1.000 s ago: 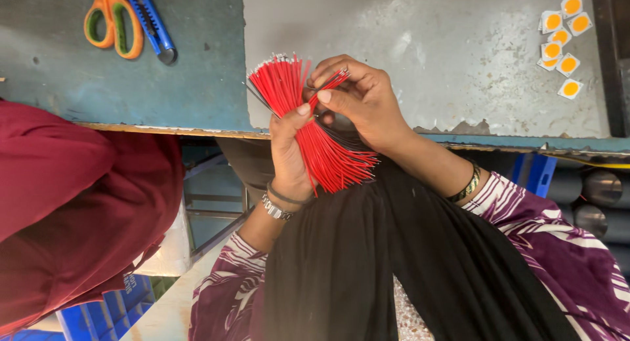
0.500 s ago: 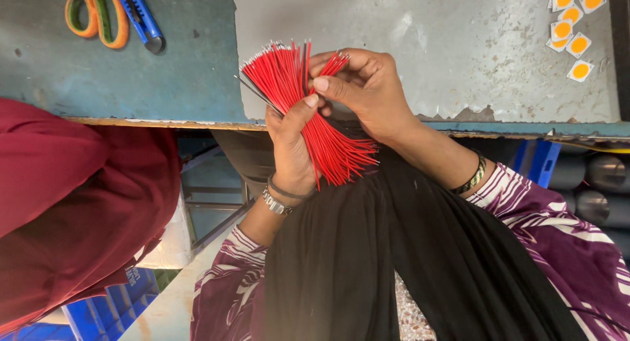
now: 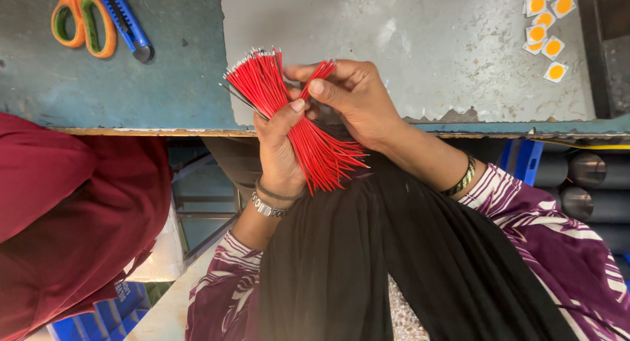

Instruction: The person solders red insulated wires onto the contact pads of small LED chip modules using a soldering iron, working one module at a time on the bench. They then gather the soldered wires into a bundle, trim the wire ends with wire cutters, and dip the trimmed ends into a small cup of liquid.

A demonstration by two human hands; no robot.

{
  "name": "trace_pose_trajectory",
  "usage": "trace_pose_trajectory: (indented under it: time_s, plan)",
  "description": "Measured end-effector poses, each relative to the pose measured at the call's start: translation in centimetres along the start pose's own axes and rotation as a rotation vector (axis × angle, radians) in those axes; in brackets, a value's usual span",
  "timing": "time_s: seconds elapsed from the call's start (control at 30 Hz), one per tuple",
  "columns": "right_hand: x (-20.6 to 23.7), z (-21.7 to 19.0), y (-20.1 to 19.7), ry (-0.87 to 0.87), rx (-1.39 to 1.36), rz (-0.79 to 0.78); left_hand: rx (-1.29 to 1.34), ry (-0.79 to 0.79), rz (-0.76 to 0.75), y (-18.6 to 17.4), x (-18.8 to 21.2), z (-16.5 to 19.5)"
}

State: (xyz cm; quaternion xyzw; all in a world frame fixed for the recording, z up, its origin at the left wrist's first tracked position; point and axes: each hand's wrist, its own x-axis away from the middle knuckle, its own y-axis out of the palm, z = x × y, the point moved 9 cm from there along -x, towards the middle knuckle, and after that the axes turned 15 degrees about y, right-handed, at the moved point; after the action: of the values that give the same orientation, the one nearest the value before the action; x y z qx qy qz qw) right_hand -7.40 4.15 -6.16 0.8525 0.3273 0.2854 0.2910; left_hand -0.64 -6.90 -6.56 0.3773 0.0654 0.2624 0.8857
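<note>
Since a second ago our hands have kept the same hold, while the scissors (image 3: 83,20) and the blue cutter (image 3: 125,23) sit nearer the top left corner of the view than they did. We have our left hand (image 3: 281,151) closed around the bundle of red wires (image 3: 289,115) at its waist, thumb pressed across the front, so the grip is clamped on the bundle. Above that grip the wires fan out up and to the left, their bare metal tips over the grey tabletop (image 3: 407,46); below it the other ends splay out to the right over the black cloth (image 3: 367,262) on our lap. Our right hand (image 3: 357,98) sits just beside the left, fingers together, pinching a few red wires (image 3: 319,71) near their upper ends, drawn a little apart from the main fan. Both hands work right at the tabletop's front edge. Small white squares with orange discs (image 3: 545,20) lie well apart at the far right. A person in dark red clothing (image 3: 72,216) is on our left.
</note>
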Motion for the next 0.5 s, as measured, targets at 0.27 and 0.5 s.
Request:
trace_pose_trajectory:
  time_s: [0.27, 0.5]
  plan:
    - [1.7, 0.6, 0.9, -0.013, 0.092, 0.069, -0.042, 0.004, 0.009, 0.3, 1.3, 0.5]
    - [5.4, -0.9, 1.2, -0.253, 0.083, 0.117, 0.040, -0.077, -0.065, 1.9, 3.3, 0.7]
